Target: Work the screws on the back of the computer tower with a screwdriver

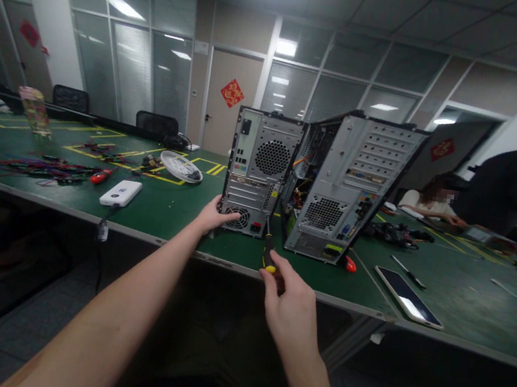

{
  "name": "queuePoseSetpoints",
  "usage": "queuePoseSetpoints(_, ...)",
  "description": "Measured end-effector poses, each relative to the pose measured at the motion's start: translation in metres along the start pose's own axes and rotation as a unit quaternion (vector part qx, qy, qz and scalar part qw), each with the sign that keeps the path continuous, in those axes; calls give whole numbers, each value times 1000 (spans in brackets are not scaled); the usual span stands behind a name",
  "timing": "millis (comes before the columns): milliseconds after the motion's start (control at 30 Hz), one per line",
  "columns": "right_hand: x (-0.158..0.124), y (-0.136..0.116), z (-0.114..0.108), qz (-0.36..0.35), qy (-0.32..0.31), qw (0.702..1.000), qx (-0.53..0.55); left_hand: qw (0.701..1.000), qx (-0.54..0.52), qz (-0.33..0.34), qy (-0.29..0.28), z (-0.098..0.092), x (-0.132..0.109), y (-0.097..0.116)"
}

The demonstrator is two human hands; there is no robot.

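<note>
A smaller computer case [258,177] stands upright near the table's front edge, its rear panel towards me. My left hand [213,216] grips its lower left side, with the thumb lying over the round fan grille. In my right hand [289,293] is a black and yellow screwdriver [269,252], held by the end of its handle. Its shaft points up at the lower right edge of the rear panel; whether the tip sits on a screw I cannot tell. Just to the right stands a larger computer case [337,193], its left side uncovered and showing cables inside.
On the green table [171,219] at left lie a white power bank [121,193], bundled wires [51,168], a red-handled tool [101,176] and a white round basket [181,167]. At right are a phone [409,297], a dark thin tool [408,271] and black cables [397,234]. People [510,181] are beyond.
</note>
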State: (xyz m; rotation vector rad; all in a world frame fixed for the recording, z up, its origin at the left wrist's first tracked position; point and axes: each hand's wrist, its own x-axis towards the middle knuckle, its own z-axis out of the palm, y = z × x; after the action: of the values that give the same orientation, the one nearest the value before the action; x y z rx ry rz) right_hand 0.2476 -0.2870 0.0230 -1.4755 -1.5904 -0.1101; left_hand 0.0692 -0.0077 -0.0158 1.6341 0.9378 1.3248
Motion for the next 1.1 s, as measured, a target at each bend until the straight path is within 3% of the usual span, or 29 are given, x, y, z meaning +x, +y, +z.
queuePoseSetpoints(167,-1,-2,-2,-44,-17,999,1,1000,-15,1,-7,1,-2,3)
queuePoseSetpoints(400,-1,-5,-1,67,-28,997,-15,1000,-22,-4,-3,2,-5,9)
queuePoseSetpoints(667,-1,-3,-2,-20,-20,999,-41,1000,-23,-1,-8,1,-3,5)
queuePoseSetpoints(933,0,-5,-1,86,-17,996,-8,1000,-24,-9,-5,2,-5,8)
queuePoseSetpoints(1100,0,-3,-3,-1,-21,1000,-22,1000,-22,-2,-5,2,-5,9)
